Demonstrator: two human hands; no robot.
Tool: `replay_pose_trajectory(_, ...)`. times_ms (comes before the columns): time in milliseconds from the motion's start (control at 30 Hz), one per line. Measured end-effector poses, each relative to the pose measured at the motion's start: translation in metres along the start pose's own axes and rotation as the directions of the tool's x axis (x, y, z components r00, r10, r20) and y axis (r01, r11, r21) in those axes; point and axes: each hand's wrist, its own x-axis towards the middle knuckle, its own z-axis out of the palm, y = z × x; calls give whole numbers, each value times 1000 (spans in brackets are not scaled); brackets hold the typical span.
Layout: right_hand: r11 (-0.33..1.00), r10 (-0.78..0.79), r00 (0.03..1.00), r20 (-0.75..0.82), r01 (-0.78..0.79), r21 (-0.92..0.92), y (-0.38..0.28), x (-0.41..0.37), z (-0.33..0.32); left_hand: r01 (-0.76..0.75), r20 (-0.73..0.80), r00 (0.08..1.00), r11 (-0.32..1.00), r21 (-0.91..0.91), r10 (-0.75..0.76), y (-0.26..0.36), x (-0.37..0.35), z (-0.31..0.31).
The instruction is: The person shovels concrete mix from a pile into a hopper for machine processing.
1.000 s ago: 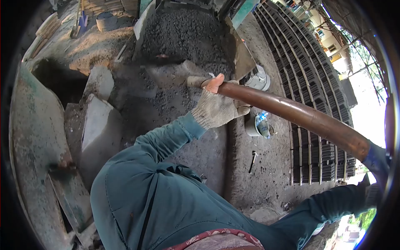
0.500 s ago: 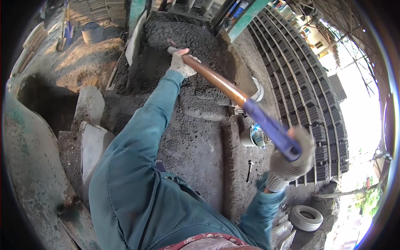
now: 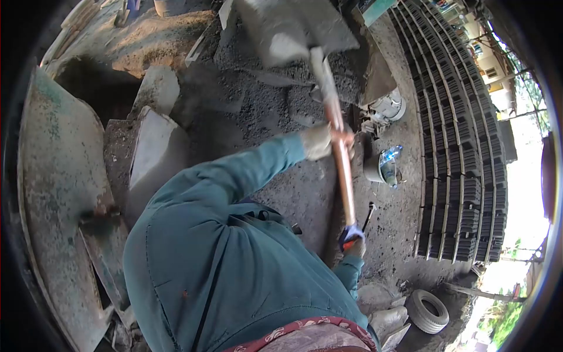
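Note:
A long-handled shovel (image 3: pixel 343 188) runs from the top of the view down toward my right side. My left hand (image 3: pixel 318 142), in a pale knit glove, is wrapped round the middle of its brown shaft. Lower down, my right hand (image 3: pixel 355 247) is closed on the blue grip at the shaft's end, its fingers partly hidden. The broad grey blade (image 3: pixel 334 32), blurred by motion, hangs over dark gritty material (image 3: pixel 258 94) heaped on the ground.
Stacked dark blocks with pale strips (image 3: pixel 451 152) line the right. Nearer stand a bucket holding bottles (image 3: pixel 373 170), a hammer (image 3: pixel 369 216) and a tyre (image 3: pixel 427 311). A worn metal sheet (image 3: pixel 58 193) rises at left, beside a dark pit (image 3: pixel 97 88).
The shovel has swung steeper, and its blade has come up from the dark heap into view. My left hand has moved right and down, my right hand left and down. The view has shifted.

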Motion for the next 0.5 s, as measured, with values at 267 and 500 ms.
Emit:
replay_pose_trajectory(267,692,96,995,2,-65,-719,114,-11,-203,57,-209,961,874,-482,-178,-167,-198,-29)
replay_pose_trajectory(500,862,276,955,-104,-294,-413,-13,-65,-98,-202,-677,689,829,-522,-258,-192,-242,-53)
